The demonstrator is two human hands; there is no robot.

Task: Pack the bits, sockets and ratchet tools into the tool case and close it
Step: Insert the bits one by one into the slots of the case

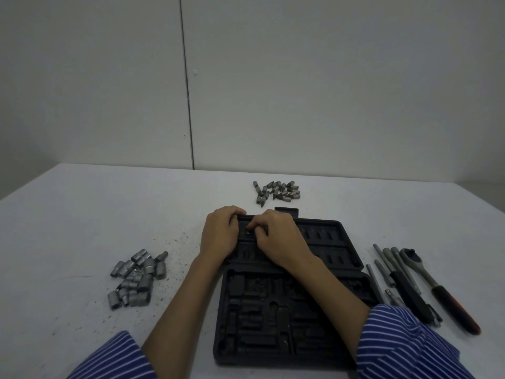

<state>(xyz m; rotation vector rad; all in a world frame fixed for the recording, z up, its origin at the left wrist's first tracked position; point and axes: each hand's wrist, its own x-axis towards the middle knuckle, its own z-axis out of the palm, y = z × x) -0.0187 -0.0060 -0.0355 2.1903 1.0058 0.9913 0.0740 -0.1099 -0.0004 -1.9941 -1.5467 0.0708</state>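
— Bits (277,190) lie in a heap on the worktop (82,214) just beyond the far edge of the tool case (328,236), straight ahead of your knuckles. Which hand goes for the next one?

— Your right hand (278,236): it sits a shade nearer the heap. At present its fingers are curled over a slot in the far half of the case and seem to pinch something small (a bit, I judge, though it is too dark to be sure). Your left hand (220,233) is curled over the case's far rim, steadying it.

— And the rest?

— Sockets (136,277) are piled well apart to your left. Extension bars (382,269) and the ratchet (434,285) lie just beside the case on your right, long axes running roughly away from you. The worktop between heap and rim is bare, so your reach forward looks unobstructed.
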